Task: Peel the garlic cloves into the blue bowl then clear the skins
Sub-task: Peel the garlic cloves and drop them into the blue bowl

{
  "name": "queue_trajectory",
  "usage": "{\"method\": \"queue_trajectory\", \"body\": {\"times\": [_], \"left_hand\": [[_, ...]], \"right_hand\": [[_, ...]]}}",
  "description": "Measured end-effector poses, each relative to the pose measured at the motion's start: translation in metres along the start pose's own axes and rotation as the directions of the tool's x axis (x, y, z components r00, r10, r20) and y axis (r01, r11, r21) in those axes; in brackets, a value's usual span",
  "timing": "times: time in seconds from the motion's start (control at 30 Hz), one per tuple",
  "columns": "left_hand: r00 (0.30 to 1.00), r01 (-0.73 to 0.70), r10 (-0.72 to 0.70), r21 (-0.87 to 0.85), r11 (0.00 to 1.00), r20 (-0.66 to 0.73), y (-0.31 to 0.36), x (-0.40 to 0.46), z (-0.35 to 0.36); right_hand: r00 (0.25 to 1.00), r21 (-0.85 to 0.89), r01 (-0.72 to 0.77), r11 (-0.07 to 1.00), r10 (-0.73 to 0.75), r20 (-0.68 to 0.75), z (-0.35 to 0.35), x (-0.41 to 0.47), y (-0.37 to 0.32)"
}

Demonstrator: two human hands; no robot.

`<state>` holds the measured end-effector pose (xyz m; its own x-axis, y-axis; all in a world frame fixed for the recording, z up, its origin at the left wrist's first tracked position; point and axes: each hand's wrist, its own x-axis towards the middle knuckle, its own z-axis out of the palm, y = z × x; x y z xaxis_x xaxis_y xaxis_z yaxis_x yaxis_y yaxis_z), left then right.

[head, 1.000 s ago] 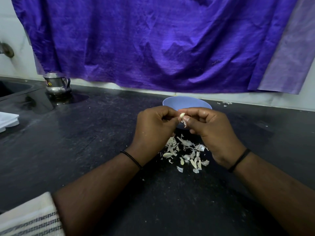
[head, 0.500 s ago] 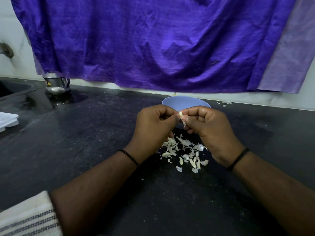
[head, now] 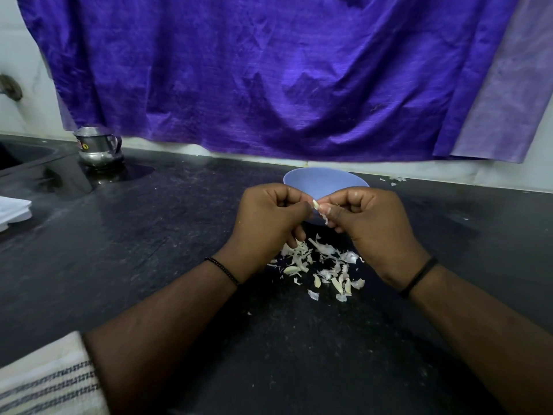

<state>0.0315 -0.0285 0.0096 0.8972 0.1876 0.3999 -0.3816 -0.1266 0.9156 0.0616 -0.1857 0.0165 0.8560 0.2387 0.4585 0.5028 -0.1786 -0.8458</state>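
A small pale garlic clove (head: 316,205) sits mid-frame before the blue bowl (head: 324,179); papery skins (head: 321,265) lie scattered just below.

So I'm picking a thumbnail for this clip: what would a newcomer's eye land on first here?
Most likely the two hands at centre, the left hand and right hand together pinching a small garlic clove with a strip of skin hanging from it, just in front of the blue bowl. Next, the pale garlic skins scattered on the black counter below the hands, and the big purple cloth hanging behind.
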Motion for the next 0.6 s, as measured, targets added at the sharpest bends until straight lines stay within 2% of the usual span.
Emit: {"method": "queue_trajectory", "body": {"times": [0.33,0.47,0.6], "left_hand": [[0.998,0.066,-0.066,-0.09,0.994,0.009,-0.0024,-0.0046,0.002],[0.998,0.065,-0.063,-0.129,0.99,0.015,-0.0012,-0.004,0.0036],[0.998,0.062,-0.058,-0.12,0.991,0.038,-0.0002,-0.0025,0.0045]], "right_hand": [[1.0,-0.01,0.017,1.0,-0.017,-0.024,0.0039,-0.0013,0.0025],[1.0,0.059,0.0,0.998,0.0,-0.002,0.002,-0.0011,-0.0004],[0.996,0.165,-0.083,0.983,0.074,0.058,0.0003,-0.0006,-0.0017]]}}
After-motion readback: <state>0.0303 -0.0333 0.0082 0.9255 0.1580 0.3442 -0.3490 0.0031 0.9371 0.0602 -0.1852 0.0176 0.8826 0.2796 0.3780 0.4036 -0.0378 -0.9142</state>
